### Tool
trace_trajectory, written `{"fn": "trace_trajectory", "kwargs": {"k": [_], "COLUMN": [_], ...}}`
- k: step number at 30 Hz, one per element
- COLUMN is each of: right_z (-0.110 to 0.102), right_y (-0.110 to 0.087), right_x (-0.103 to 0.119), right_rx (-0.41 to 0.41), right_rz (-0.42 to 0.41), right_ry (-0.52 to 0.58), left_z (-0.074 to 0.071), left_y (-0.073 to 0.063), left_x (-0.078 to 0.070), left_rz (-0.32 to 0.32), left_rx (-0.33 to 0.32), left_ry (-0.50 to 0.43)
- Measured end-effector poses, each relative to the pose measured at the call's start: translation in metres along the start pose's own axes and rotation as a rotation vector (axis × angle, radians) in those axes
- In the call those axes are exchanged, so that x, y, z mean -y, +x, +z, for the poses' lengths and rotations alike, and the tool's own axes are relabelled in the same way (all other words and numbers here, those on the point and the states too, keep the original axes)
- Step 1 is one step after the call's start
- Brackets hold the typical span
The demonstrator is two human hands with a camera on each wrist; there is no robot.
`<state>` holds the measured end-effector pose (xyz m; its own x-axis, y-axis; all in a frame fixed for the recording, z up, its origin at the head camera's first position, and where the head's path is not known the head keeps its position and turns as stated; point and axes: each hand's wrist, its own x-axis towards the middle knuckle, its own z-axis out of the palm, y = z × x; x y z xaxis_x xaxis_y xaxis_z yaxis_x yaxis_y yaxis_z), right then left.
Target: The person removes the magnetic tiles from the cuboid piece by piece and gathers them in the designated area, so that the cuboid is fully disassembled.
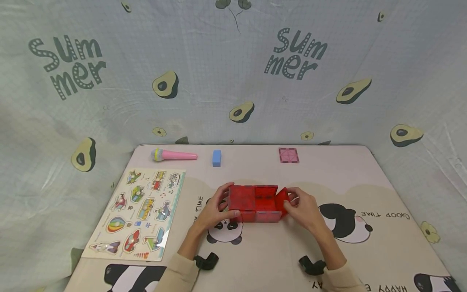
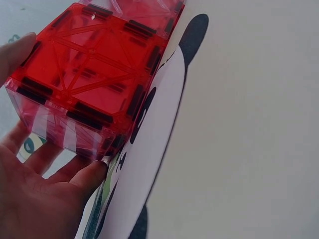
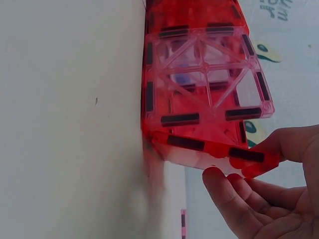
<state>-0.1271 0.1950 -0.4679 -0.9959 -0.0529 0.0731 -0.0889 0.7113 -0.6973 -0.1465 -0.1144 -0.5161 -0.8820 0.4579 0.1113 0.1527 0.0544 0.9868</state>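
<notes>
A box built of see-through red and pink magnetic tiles point(image 1: 242, 197) lies on the table in front of me. A tile covers the left half of its top; the right half is uncovered. My left hand point(image 1: 216, 209) holds the box's left end, and in the left wrist view its fingers point(image 2: 82, 174) spread along that end face. At the right end, a red magnetic tile point(image 3: 209, 151) leans outward, one edge by the box. My right hand point(image 1: 303, 207) pinches this tile between thumb and fingers. Beside it, a pink tile point(image 3: 204, 74) forms the front wall.
Along the far edge lie a pink toy microphone point(image 1: 178, 155), a blue block point(image 1: 217, 158) and a single pink magnetic tile point(image 1: 288, 155). A picture puzzle board point(image 1: 122, 221) lies at the left. A printed cloth point(image 1: 204, 52) hangs behind the table.
</notes>
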Motion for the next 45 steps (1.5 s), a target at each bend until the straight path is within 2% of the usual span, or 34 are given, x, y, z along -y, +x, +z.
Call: {"fn": "trace_trajectory", "kwargs": {"k": [5, 13, 28, 36, 45], "right_z": [-0.004, -0.008, -0.015, -0.034, -0.047], "right_y": [-0.002, -0.007, -0.007, -0.003, 0.014], "right_x": [-0.002, -0.004, -0.012, -0.013, -0.026], "right_rx": [0.002, 0.078, 0.09, 0.063, 0.021], "right_rz": [0.009, 0.05, 0.051, 0.077, 0.084], "right_ry": [-0.01, 0.03, -0.016, -0.014, 0.01], "left_z": [-0.001, 0.0, -0.001, -0.001, 0.0], "left_y": [0.0, -0.001, 0.0, 0.0, 0.001], "left_x": [0.0, 0.002, 0.001, 0.0, 0.0], "left_rz": [0.002, 0.0, 0.0, -0.012, -0.012], "left_rx": [0.007, 0.001, 0.0, -0.009, -0.01], "left_ry": [-0.01, -0.004, -0.006, 0.014, 0.026]}}
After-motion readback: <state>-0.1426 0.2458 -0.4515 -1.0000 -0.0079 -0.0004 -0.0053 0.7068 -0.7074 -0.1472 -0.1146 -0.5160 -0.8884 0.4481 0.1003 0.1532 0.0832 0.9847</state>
